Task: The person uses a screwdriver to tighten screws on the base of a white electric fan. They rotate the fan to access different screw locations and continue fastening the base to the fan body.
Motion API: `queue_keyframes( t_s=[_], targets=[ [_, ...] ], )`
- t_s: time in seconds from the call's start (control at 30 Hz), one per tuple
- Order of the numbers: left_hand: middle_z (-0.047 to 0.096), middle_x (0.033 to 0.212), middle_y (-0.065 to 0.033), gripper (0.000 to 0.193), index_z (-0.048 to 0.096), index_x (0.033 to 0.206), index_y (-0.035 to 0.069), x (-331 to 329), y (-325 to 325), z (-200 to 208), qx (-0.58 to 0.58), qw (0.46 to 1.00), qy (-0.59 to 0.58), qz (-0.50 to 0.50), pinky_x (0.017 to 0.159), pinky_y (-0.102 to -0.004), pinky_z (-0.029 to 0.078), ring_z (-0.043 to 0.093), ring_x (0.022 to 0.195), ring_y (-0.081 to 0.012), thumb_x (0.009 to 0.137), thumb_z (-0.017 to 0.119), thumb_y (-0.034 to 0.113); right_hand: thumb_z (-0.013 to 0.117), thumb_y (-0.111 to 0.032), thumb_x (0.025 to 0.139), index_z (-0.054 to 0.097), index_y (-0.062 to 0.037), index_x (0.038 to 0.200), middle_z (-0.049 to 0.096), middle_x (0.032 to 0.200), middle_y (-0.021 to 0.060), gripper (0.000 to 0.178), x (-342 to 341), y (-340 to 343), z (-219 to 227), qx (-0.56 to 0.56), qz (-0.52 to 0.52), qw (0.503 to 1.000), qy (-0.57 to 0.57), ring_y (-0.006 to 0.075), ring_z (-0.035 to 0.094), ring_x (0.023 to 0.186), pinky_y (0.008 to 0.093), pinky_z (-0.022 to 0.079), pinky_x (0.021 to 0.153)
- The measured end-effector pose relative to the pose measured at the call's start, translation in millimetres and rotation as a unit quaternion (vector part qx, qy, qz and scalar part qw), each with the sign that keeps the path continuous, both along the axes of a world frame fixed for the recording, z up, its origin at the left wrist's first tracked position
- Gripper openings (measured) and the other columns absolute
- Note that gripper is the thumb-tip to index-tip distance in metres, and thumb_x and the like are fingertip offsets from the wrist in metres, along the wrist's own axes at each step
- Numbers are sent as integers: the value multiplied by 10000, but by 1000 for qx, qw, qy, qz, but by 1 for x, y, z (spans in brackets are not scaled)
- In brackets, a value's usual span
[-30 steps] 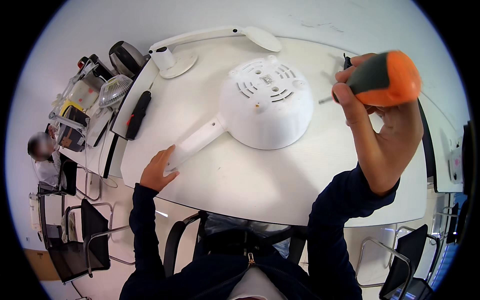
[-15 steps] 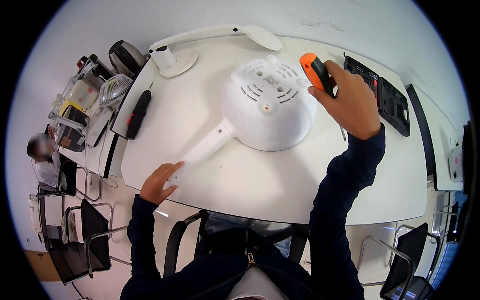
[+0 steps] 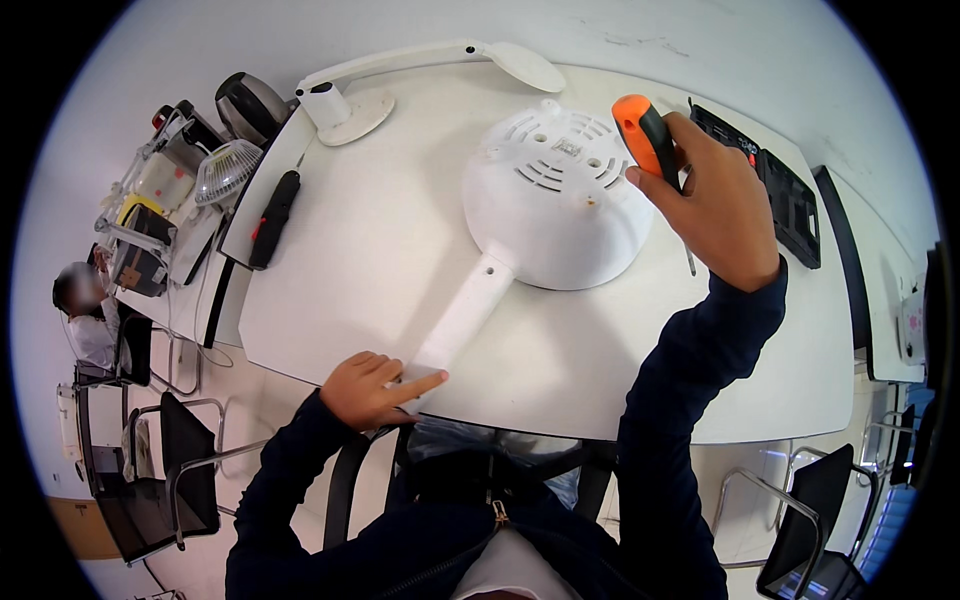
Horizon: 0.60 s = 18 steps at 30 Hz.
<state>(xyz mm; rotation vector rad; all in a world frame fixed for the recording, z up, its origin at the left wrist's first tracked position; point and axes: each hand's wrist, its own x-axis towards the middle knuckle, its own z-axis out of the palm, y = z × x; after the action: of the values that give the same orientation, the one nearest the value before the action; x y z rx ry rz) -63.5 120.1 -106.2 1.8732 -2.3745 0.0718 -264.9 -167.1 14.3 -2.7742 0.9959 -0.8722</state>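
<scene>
Upside down on the table lies a white electric pot (image 3: 560, 235), its vented base facing up and its long handle pointing toward me at the lower left. My left hand (image 3: 368, 390) is closed around the handle's end, the index finger stretched along it. My right hand (image 3: 728, 200) grips a screwdriver (image 3: 645, 135) by its orange and black handle, over the table just right of the pot. The thin shaft points down, its tip showing below the hand and apart from the pot. Screw holes show in the base and the handle.
A white desk lamp (image 3: 365, 118) stands at the back left. Nearer the left edge lies a black cordless screwdriver (image 3: 275, 220). An opened black tool case (image 3: 790, 205) sits at the right. A kettle (image 3: 250, 105) and a fan (image 3: 228, 172) crowd the side desk, where a person (image 3: 92, 325) sits.
The pot has turned and shifted right, its handle end swinging nearer to me. My left hand has moved right with the handle and closed more on it. The screwdriver has shifted slightly right.
</scene>
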Motion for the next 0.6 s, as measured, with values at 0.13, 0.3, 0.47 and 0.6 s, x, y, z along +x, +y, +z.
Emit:
queue_keyframes(
  t_s=[0.13,0.3,0.47,0.6],
  targets=[
    [383,607,2,677,611,1170,166,-17,-20,-1,-56,994,18,-88,537,-270,371,432,553,-168,544,745,388,695,-291,733,564,-84,970,590,652,129,340,-7,1,4,10,-8,1000,1,326,574,570,367,442,512],
    [405,676,-27,708,596,1176,138,-26,-32,-1,-59,991,24,-122,613,-273,405,460,632,-178,528,748,378,693,-267,735,559,-68,962,601,699,147,330,-10,0,1,27,20,999,-25,340,579,607,380,439,542],
    [542,918,-76,661,595,1122,118,-36,-47,-10,-70,985,50,-148,822,-343,450,560,955,-219,555,781,403,689,-246,738,554,-44,945,602,716,162,319,-11,-1,2,32,38,998,-39,350,578,614,384,431,550],
    [561,1062,-81,532,577,1022,115,-44,-58,-11,-49,980,89,-169,943,-421,402,493,1177,-237,609,786,380,691,-244,736,554,-36,937,604,719,160,320,-12,-1,2,35,42,998,-41,346,576,593,375,428,540]
  ],
)
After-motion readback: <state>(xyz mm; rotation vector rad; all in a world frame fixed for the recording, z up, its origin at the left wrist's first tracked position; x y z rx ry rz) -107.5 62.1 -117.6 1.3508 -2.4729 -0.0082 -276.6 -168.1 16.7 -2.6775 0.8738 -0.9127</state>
